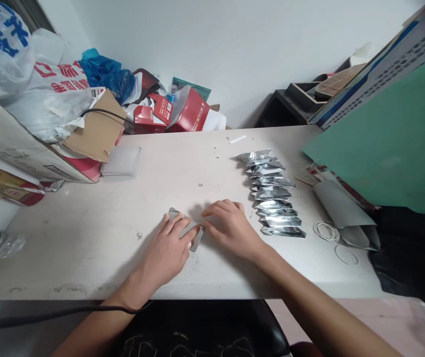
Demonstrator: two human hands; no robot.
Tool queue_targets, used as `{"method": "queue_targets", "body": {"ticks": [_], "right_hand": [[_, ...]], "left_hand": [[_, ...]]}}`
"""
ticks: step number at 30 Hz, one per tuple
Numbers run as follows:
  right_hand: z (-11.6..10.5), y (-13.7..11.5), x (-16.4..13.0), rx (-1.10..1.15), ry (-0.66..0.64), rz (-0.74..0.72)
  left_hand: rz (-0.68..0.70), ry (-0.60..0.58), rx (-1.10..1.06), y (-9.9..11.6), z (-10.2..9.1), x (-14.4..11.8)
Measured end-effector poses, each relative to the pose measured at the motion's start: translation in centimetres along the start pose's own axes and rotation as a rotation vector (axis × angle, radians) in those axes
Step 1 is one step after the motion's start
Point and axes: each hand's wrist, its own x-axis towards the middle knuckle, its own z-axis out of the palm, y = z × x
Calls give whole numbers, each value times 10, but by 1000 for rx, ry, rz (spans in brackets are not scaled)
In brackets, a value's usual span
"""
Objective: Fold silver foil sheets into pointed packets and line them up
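Observation:
A small folded piece of silver foil paper (196, 241) lies on the white tabletop in front of me. My left hand (168, 250) rests palm down over it, fingers spread and pressing it against the table. At the foil's right corner is my right hand (231, 225), its fingers curled and the thumb and index fingertip brought close together on the edge. Part of the foil is hidden under the left fingers. To the right of my right hand, several folded silver foil pieces (274, 193) with pointed ends lie overlapping in a column.
Stacked whitish sheets (121, 161) lie beside a carton (30, 144) topped with plastic bags (56, 94). A plastic bottle (0, 244) lies at the left edge. Rubber bands (326, 231) and a rolled grey sheet (346, 210) are at right, below a green board (391, 134). Red boxes (192, 111) stand behind the table.

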Motion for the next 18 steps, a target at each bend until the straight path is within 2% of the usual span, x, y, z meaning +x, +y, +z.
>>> {"method": "queue_targets", "body": {"ticks": [1, 4, 7, 11, 18], "right_hand": [[4, -5, -11, 15, 45, -81], [17, -18, -42, 30, 2, -355], [28, -24, -59, -18, -23, -364], [35, -22, -65, -113, -62, -350], [30, -12, -62, -193, -84, -353]], "left_hand": [[1, 3, -1, 0, 0, 0], [-1, 11, -14, 1, 0, 0], [-19, 7, -31, 1, -1, 0], [-25, -11, -56, 0, -6, 3], [-8, -81, -123, -12, -24, 10]]}}
